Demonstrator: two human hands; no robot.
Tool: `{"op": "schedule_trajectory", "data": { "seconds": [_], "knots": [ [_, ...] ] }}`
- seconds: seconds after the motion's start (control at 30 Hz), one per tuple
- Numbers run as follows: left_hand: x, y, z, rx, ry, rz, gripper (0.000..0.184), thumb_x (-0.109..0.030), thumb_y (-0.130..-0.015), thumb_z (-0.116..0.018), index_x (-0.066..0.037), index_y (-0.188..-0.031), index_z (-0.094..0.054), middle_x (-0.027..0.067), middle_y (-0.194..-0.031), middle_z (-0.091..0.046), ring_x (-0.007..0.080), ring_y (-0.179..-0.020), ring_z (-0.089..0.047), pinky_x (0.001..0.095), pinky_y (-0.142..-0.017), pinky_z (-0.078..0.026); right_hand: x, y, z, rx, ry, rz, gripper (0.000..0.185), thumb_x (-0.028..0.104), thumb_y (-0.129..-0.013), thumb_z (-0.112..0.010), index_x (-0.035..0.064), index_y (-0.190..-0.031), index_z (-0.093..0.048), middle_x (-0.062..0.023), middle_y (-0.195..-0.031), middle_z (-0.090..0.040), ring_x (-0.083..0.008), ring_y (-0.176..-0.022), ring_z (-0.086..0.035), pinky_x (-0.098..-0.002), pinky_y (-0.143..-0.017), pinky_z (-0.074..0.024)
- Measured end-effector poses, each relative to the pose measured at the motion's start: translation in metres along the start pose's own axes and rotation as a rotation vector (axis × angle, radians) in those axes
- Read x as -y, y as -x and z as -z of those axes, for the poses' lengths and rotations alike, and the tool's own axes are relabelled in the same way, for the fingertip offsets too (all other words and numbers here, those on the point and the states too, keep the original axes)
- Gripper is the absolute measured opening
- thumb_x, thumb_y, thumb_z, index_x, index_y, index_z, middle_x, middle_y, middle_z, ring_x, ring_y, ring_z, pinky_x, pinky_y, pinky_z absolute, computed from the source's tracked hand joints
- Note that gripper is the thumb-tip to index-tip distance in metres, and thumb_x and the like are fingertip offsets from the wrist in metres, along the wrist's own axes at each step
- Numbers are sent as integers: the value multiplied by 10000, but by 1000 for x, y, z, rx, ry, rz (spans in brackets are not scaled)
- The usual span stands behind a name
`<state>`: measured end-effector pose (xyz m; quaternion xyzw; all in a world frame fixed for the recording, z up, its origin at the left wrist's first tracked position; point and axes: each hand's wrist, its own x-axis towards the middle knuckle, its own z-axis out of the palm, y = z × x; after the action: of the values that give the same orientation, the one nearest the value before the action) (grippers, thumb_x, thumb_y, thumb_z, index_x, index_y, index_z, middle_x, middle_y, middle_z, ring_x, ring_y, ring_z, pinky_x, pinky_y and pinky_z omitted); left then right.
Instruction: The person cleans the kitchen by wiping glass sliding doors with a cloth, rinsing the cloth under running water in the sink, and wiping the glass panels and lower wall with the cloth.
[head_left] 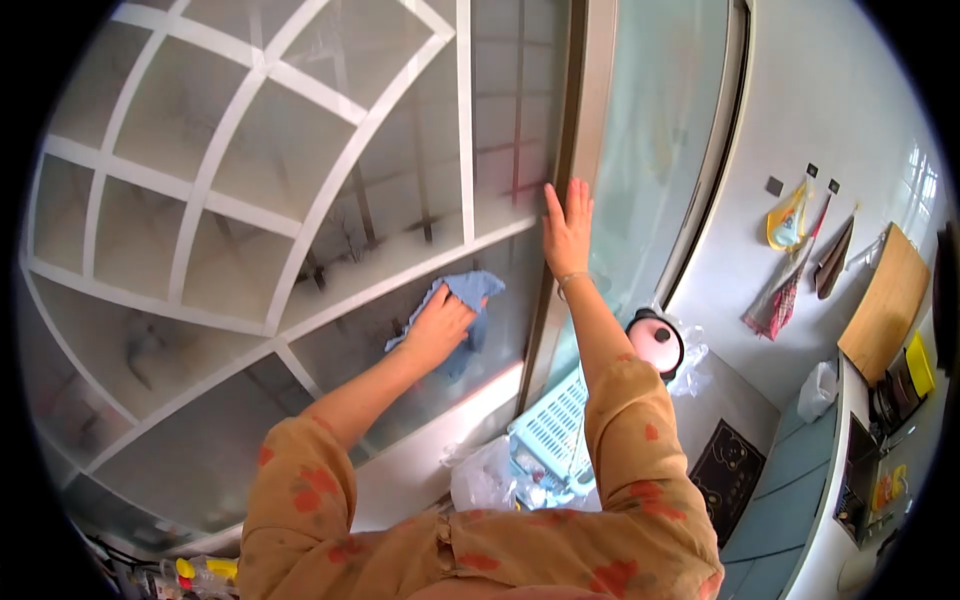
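A blue cloth (pixel 470 288) lies against the frosted glass panel (pixel 400 325), below a white bar of the lattice. My left hand (pixel 440 325) presses on this cloth, its fingers bent into the fabric. Higher up and to the right, my right hand (pixel 568 232) rests flat with fingers stretched out on the metal door frame (pixel 583 130). Nothing shows in my right hand. White curved bars (pixel 258 65) cross the glass to the left and above.
Below my arms are a light blue plastic basket (pixel 555 425) and clear plastic bags (pixel 482 478). A pink lidded pot (pixel 655 343) stands right of my right forearm. Further right are a dark mat (pixel 727 475), hanging bags (pixel 787 222), a wooden board (pixel 885 300) and a counter with a sink (pixel 855 480).
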<state>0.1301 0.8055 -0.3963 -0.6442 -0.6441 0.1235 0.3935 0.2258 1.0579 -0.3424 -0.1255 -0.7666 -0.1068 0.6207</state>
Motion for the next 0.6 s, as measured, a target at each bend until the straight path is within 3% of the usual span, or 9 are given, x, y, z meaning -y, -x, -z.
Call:
{"op": "schedule_trajectory", "data": {
  "seconds": [0.07,0.13,0.27,0.37,0.6],
  "knots": [
    [-1,1,0,41,31,7,656,-375,-805,-563,-71,-1353,-371,55,-1312,-447,220,-1242,-362,439,-1091,-175,-16,-4,-1,39,-30,-80,604,38,-814,-574,181,-1367,-378,-144,-1468,-230,-373,-1349,-209,-511,-1086,-212],
    [2,0,1,-66,67,-20,643,-348,-802,-562,-47,-1342,-384,67,-1331,-444,226,-1239,-376,444,-1079,-195,-33,-10,1,47,-77,-117,608,-13,-811,-547,148,-1369,-367,-161,-1476,-202,-385,-1354,-188,-503,-1091,-204],
    [1,0,11,-10,84,-4,680,-358,-773,-608,-79,-1350,-382,82,-1343,-438,226,-1255,-373,435,-1059,-213,-56,-20,4,7,-200,-261,675,-94,-799,-472,112,-1410,-270,-162,-1491,-162,-384,-1366,-156,-481,-1098,-200],
    [-1,-1,19,8,29,2,685,-364,-767,-620,-81,-1346,-388,77,-1305,-463,222,-1228,-391,444,-1049,-215,-74,-25,3,-54,-339,-335,715,-124,-788,-441,89,-1427,-201,-158,-1492,-163,-367,-1372,-148,-433,-1110,-200],
    [1,-2,18,-22,49,-23,673,-380,-762,-626,-88,-1327,-407,73,-1272,-480,219,-1204,-404,455,-1039,-220,-123,-30,1,12,-287,-381,733,-150,-762,-419,36,-1426,-172,-178,-1483,-172,-338,-1364,-195,-377,-1112,-216]
  ]
}}
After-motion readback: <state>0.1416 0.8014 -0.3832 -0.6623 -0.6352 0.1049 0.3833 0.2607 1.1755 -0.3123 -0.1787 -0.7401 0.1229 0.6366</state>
